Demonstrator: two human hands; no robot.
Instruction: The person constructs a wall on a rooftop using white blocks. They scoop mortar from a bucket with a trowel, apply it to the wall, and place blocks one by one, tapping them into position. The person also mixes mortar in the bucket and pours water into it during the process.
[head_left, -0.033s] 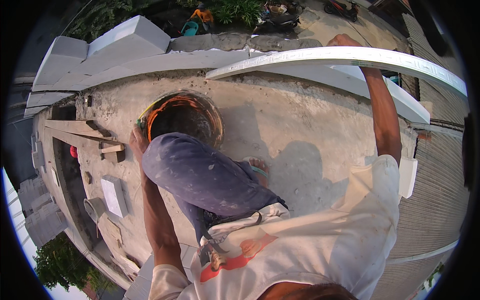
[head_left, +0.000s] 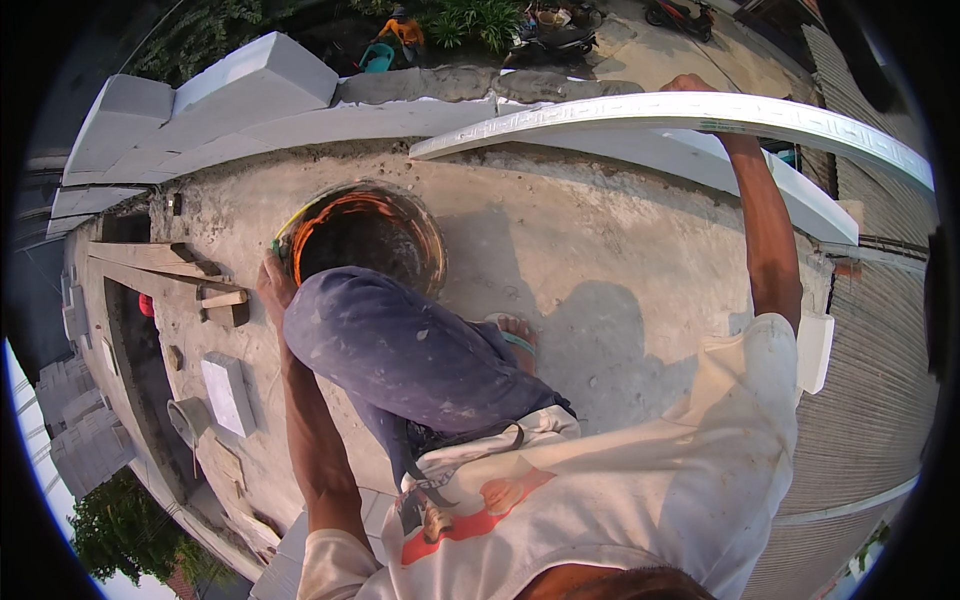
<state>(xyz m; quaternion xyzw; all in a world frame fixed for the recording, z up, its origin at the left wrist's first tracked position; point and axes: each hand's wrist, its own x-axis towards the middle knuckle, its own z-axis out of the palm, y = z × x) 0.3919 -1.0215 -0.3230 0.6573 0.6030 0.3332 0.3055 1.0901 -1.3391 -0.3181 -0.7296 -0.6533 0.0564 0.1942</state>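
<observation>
My right arm reaches out to a long white bar [head_left: 560,118] with a patterned top face. My right hand [head_left: 688,84] is closed at the bar's far edge; the bar covers my wrist and part of the grip. The bar slants across the low white block wall [head_left: 250,125]. My left hand [head_left: 272,285] is beside a round bucket [head_left: 438,235] with an orange-stained inside, just below a yellow strip with a green end [head_left: 277,246]. Its fingers are bent near the rim and partly hidden, so their hold is unclear. My bent knee overlaps the bucket's near edge.
Grey mortar [head_left: 420,84] lies along the wall top. Left on the concrete are wooden boards [head_left: 150,258], a wood-handled tool [head_left: 225,298], a white block [head_left: 229,392] and a grey pail [head_left: 188,420]. Corrugated roofing [head_left: 870,400] borders the right. Beyond the wall, a person in orange [head_left: 405,33] is below.
</observation>
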